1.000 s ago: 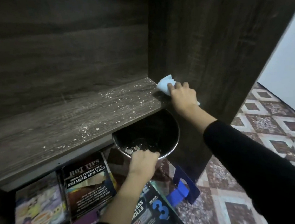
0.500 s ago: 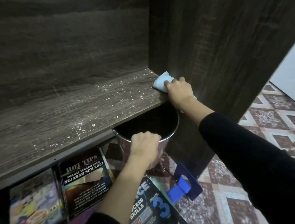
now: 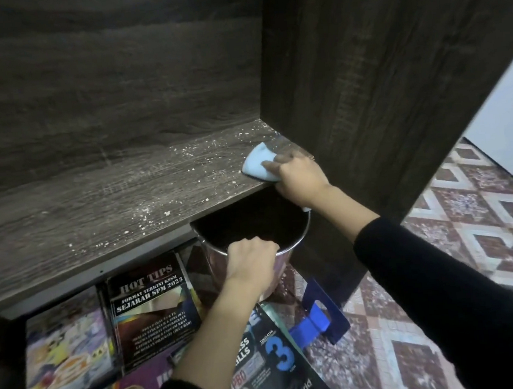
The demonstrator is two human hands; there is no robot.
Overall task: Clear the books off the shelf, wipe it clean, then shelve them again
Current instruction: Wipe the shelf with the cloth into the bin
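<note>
Head view: the shelf (image 3: 95, 214) is bare of books, and white crumbs (image 3: 145, 210) lie scattered over its board, thickest toward the back right corner and along the middle. The right hand (image 3: 300, 178) holds a pale blue cloth (image 3: 257, 163) at the shelf's front right corner, hard by the side panel (image 3: 379, 90), with bent fingers pressing it onto the wood. The left hand (image 3: 251, 260) is well apart from it and lower, clamped over the near rim of a metal pot (image 3: 296, 243) held just beneath the shelf's front edge, under the cloth. The books (image 3: 154, 312) lie flat on the floor below the shelf, beside a blue bookend (image 3: 321, 315).

The step in hand looks like sweeping crumbs off the front edge into the pot. The risk is a miss. If the cloth pushes crumbs over the edge left of the pot's mouth, they land on the book covers underneath. A fast stroke could also flick them past the rim onto the tiled floor (image 3: 442, 271). The pot is held by one side only, so a tilt could spill what it has caught.

The pot's inside is dark and its contents cannot be made out. Part of the cloth is hidden under the right palm, with a scrap showing by the wrist. The left fingertips are out of sight inside the rim. The shelf's left end and several books run off the frame.
</note>
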